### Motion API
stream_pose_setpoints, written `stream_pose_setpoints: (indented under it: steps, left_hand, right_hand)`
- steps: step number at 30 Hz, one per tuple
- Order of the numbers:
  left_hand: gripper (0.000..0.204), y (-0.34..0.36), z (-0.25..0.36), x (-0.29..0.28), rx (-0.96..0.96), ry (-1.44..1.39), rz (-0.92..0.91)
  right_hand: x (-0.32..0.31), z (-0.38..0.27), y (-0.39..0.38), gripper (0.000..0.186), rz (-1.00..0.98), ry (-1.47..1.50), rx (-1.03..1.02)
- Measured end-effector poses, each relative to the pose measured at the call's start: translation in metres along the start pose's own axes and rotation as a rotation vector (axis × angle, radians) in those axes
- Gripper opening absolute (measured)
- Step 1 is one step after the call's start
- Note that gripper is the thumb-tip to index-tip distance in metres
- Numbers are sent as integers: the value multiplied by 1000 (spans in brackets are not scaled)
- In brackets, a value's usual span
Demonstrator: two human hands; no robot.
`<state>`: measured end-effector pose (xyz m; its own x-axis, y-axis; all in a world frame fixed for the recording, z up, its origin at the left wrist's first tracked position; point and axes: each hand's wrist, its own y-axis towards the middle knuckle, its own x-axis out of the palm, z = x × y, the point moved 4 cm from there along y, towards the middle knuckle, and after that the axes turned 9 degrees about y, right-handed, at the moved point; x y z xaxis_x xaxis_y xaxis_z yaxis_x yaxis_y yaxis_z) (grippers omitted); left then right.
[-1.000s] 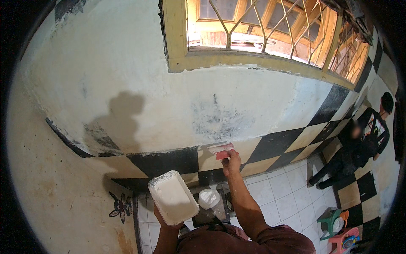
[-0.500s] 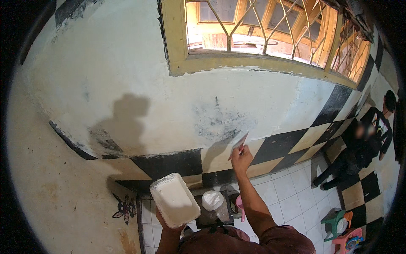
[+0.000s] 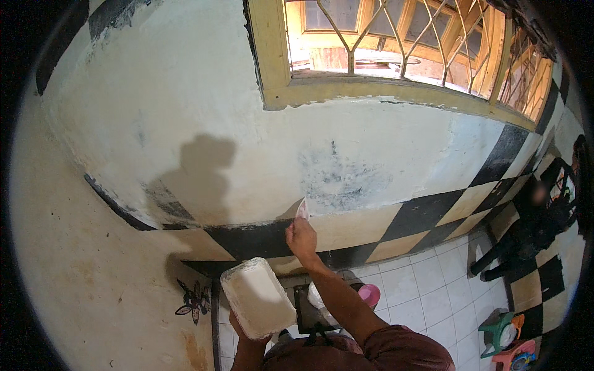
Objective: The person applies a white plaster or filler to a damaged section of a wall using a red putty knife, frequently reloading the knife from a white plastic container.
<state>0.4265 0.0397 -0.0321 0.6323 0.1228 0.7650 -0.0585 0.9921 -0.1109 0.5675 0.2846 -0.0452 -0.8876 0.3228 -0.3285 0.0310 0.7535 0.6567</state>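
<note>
Leftward along the wall (image 3: pixel 148 80), the right hand (image 3: pixel 301 236) has shifted, taking its scraper (image 3: pixel 302 209) from below the right part of the dark patch (image 3: pixel 346 179) to its lower left. That wall is white above, with a black-and-cream checkered band (image 3: pixel 422 213) along its lower edge; a yellow window frame (image 3: pixel 346 91) fills its upper right. White floor tiles (image 3: pixel 427 281) meet the wall's foot. Near the floor's far right corner stands another person (image 3: pixel 526 229) in dark clothes, and along its right edge sit a green stool (image 3: pixel 493 336) and a pink stool (image 3: pixel 516 353). A white rectangular tray (image 3: pixel 244 268), crusted at the rim and holding pale paste (image 3: pixel 263 303), is gripped from below by the left hand (image 3: pixel 240 331), well above the floor. Beyond the right forearm, a pink bowl (image 3: pixel 369 295) shows near the wall's foot. Clenched around the scraper's grip, the right hand keeps the thin blade upright at the checkered band's top edge; whether it touches the plaster cannot be told.
</note>
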Motion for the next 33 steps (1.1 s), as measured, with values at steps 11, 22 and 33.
stream_pose_setpoints:
  steps: [11,22,33]
  left_hand:
    - [93,4,-20,-10,-43,-43,-28]
    - [91,10,-20,18,-70,-25,-32]
    - [63,5,-1,48,-2,-147,-3]
  right_hand:
    - [-89,125,-15,15,-334,-601,-383]
    - [-181,116,-33,14,104,-292,78]
    - [-30,104,12,13,-43,0,85]
